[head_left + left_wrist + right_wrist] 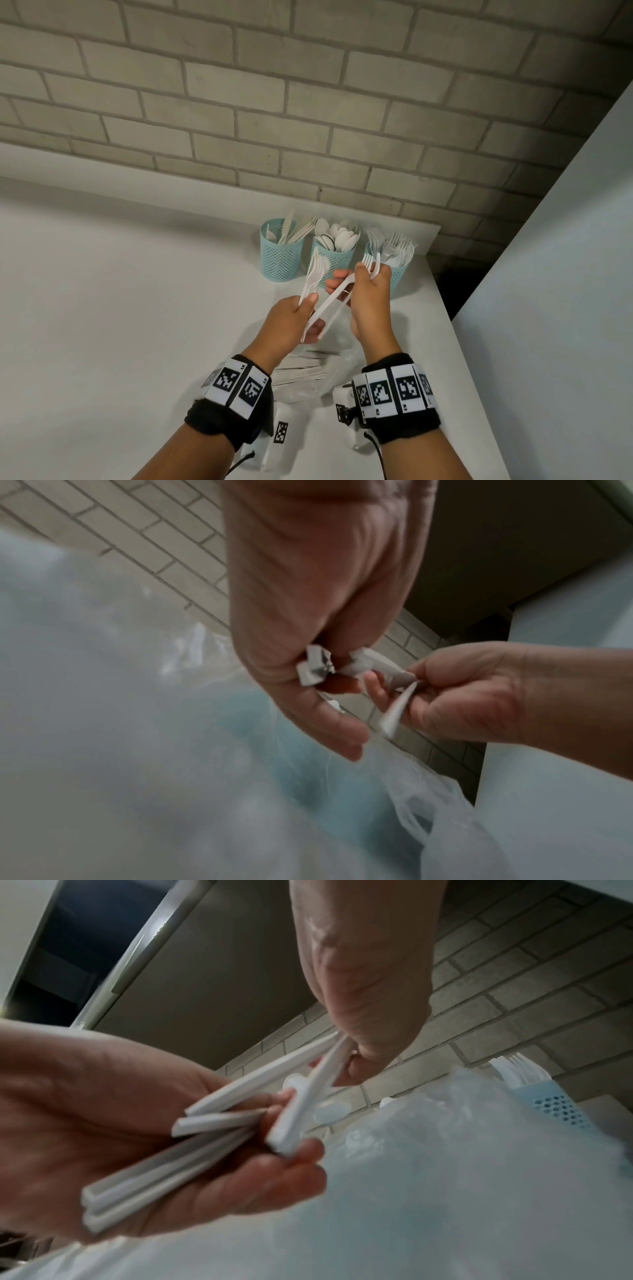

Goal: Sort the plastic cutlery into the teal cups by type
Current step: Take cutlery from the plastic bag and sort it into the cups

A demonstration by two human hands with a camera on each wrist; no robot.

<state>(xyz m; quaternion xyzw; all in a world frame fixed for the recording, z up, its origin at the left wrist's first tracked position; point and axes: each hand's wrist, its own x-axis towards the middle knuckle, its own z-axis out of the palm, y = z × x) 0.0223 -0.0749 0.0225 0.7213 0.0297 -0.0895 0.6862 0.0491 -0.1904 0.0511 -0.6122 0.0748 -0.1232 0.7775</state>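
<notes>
Three teal mesh cups stand by the brick wall: the left cup [280, 256] holds knives, the middle cup [337, 262] spoons, the right cup [397, 274] forks. My left hand [306, 305] grips a bundle of white cutlery [314, 274] with fork heads pointing up. My right hand [358, 279] pinches a couple of white forks [371, 262] just in front of the fork cup; their handles slant down-left across the bundle. In the right wrist view those handles [308, 1093] cross the left hand's bundle [164, 1175]. The left wrist view shows handle ends [313, 669] in my left hand's grip.
A clear plastic bag [308, 375] with more white cutlery lies on the white counter [120, 308] under my hands. The counter's right edge [455, 342] drops beside a white panel [565, 274]. The brick wall [308, 120] stands close behind the cups.
</notes>
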